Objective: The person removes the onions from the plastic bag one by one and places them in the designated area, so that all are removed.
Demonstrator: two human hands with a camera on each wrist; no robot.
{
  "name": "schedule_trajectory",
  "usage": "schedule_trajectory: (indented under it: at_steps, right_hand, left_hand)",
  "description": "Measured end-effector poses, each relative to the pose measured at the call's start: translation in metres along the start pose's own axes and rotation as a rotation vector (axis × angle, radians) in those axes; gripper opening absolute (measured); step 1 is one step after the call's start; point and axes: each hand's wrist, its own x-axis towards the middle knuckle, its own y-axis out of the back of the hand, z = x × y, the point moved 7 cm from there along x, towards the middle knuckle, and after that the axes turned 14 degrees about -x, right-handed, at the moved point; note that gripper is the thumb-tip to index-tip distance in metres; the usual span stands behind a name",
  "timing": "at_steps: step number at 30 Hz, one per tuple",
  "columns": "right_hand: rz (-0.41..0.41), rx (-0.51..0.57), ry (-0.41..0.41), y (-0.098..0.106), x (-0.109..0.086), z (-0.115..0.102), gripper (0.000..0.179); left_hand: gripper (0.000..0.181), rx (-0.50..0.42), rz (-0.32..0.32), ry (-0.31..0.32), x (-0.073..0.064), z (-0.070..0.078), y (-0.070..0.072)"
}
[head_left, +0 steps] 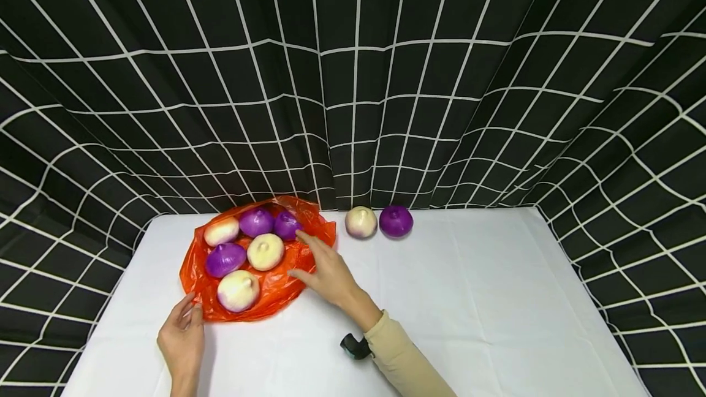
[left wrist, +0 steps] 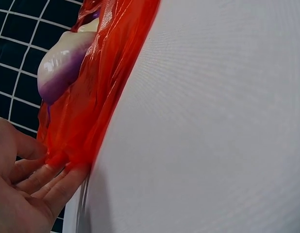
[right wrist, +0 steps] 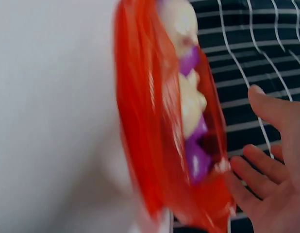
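Note:
A red plastic bag (head_left: pixel 278 299) lies spread on the left part of the table. Three glossy purple onions (head_left: pixel 226 260) and three cream-and-purple turnips (head_left: pixel 238 291) rest in it. At the bag's near left edge, my left hand (head_left: pixel 183 339) pinches the plastic; in the left wrist view that hand's fingers (left wrist: pixel 67 187) reach under the red film. My right hand (head_left: pixel 331 274) is by the bag's right side, thumb and fingers spread apart, gripping nothing. The right wrist view shows its fingertips beside the bag's rim (right wrist: pixel 150 121), though blur hides whether they touch.
Another turnip (head_left: pixel 361 222) and purple onion (head_left: pixel 396 221) sit side by side at the table's back edge, right of the bag. A white cloth covers the table (head_left: pixel 496 299). Black curtains (head_left: pixel 408 78) with a white grid rise behind and on both sides.

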Motion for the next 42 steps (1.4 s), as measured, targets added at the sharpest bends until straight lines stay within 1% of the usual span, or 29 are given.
schedule_trajectory:
  at_steps: [2, 4, 10, 14, 17, 19, 23, 27, 29, 31, 36, 38, 42]
  right_hand:
    - [-0.065, -0.012, 0.013, -0.011, -0.002, -0.011, 0.071]
    - [-0.096, -0.011, 0.015, -0.021, -0.003, -0.019, 0.070]
    - [-0.098, 0.098, -0.039, -0.043, -0.004, -0.033, 0.071]
    - [-0.127, 0.114, -0.055, -0.053, -0.004, -0.043, 0.071]
    - [-0.166, 0.101, -0.063, -0.062, -0.002, -0.048, 0.072]
    - [-0.196, 0.072, -0.070, -0.068, -0.002, -0.051, 0.072]
    - [-0.232, 0.008, -0.109, -0.077, 0.000, -0.055, 0.074]
    - [-0.253, -0.043, -0.165, -0.086, 0.003, -0.059, 0.083]
    - [-0.263, -0.065, -0.179, -0.090, 0.005, -0.061, 0.088]
    - [-0.275, -0.085, -0.182, -0.096, 0.005, -0.064, 0.090]
    - [-0.274, -0.139, -0.162, -0.102, 0.004, -0.071, 0.082]
    - [-0.273, -0.140, -0.161, -0.101, 0.003, -0.072, 0.079]
    - [-0.279, -0.123, -0.174, -0.099, 0.001, -0.073, 0.081]
  left_hand:
    - [0.029, -0.009, 0.005, -0.003, 0.000, 0.000, 0.001]
    - [0.029, -0.017, -0.002, -0.006, 0.000, -0.001, 0.001]
    - [0.029, 0.003, -0.016, 0.005, 0.000, -0.001, -0.005]
    - [0.029, 0.005, -0.019, 0.002, 0.001, 0.001, -0.006]
    - [0.029, 0.003, -0.022, -0.018, 0.002, 0.003, -0.007]
    - [0.028, 0.007, -0.021, -0.031, 0.002, 0.004, -0.008]
    - [0.028, 0.013, -0.028, -0.031, 0.003, 0.004, -0.010]
    - [0.027, 0.018, -0.037, -0.032, 0.004, 0.003, -0.010]
    - [0.027, 0.020, -0.037, -0.031, 0.004, 0.002, -0.009]
    - [0.027, 0.025, -0.042, -0.027, 0.005, 0.002, -0.008]
    - [0.027, 0.040, -0.051, -0.006, 0.003, -0.001, -0.005]
    - [0.027, 0.043, -0.048, 0.001, 0.002, -0.002, -0.004]
    - [0.027, 0.042, -0.046, 0.010, 0.001, -0.003, -0.002]
